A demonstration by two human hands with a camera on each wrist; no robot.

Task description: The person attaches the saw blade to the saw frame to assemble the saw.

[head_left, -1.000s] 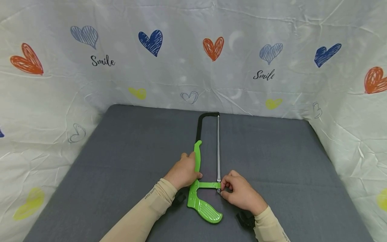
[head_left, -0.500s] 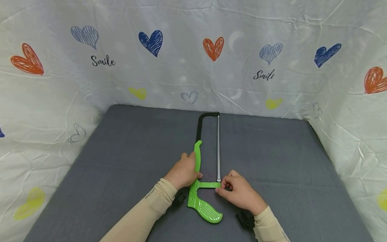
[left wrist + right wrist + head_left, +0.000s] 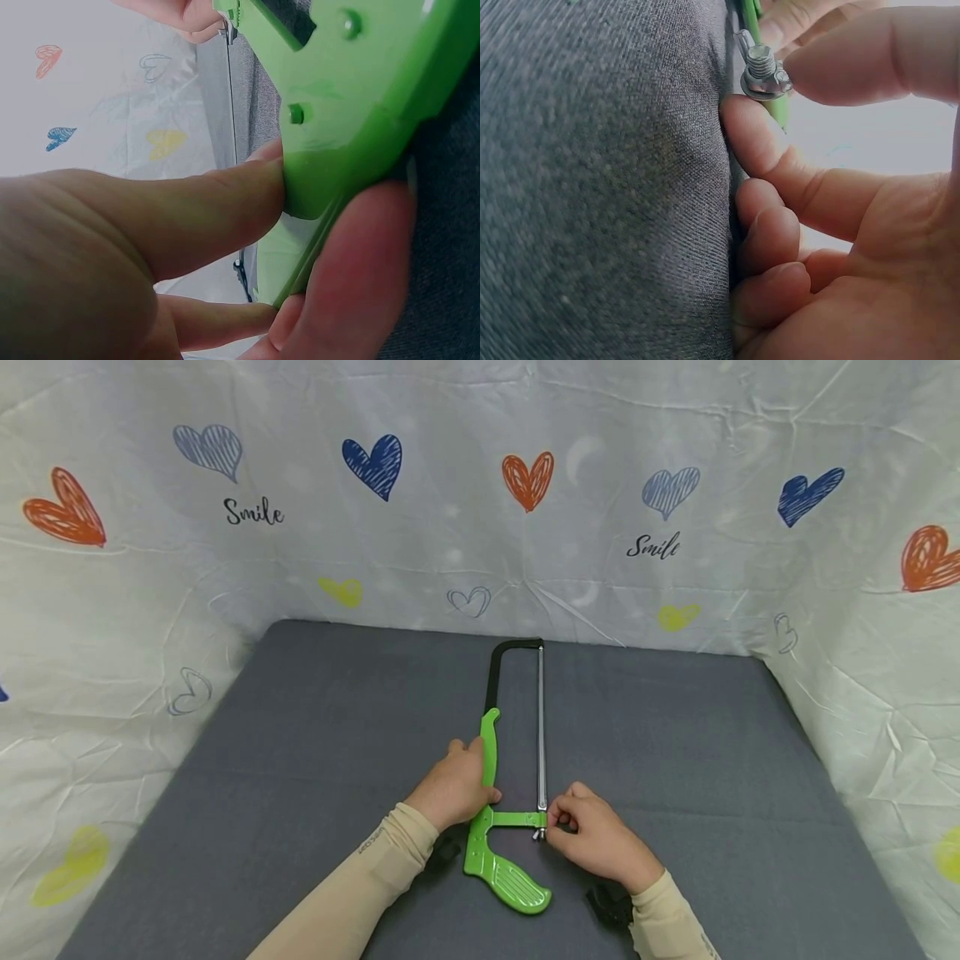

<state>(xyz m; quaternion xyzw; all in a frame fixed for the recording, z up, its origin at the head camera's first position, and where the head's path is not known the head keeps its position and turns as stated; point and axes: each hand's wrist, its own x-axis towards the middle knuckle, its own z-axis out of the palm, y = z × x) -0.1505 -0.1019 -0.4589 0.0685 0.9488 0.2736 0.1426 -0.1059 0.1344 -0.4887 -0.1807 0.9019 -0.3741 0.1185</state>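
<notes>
A hacksaw [image 3: 517,887] with a green handle and a black front bow lies on the dark grey table, its thin metal blade [image 3: 542,727] on the right side. My left hand [image 3: 453,785] grips the green frame, thumb and fingers wrapped on it in the left wrist view. By the blade's near end a silver wing nut [image 3: 759,76] sits on a threaded bolt. My right hand [image 3: 600,835] has its thumb tip at one wing and the index fingertip close under the nut. Its other fingers are curled against the cloth.
The grey cloth-covered table [image 3: 337,718] stretches out on both sides of the saw. Behind and beside it hangs a white curtain [image 3: 450,543] printed with hearts and "Smile". Black wrist gear [image 3: 609,906] sits under the right wrist.
My right thumb moves in over the wing nut, then draws back to the right, and the nut shows with its wings at a different angle. The left hand and hacksaw stay put.
</notes>
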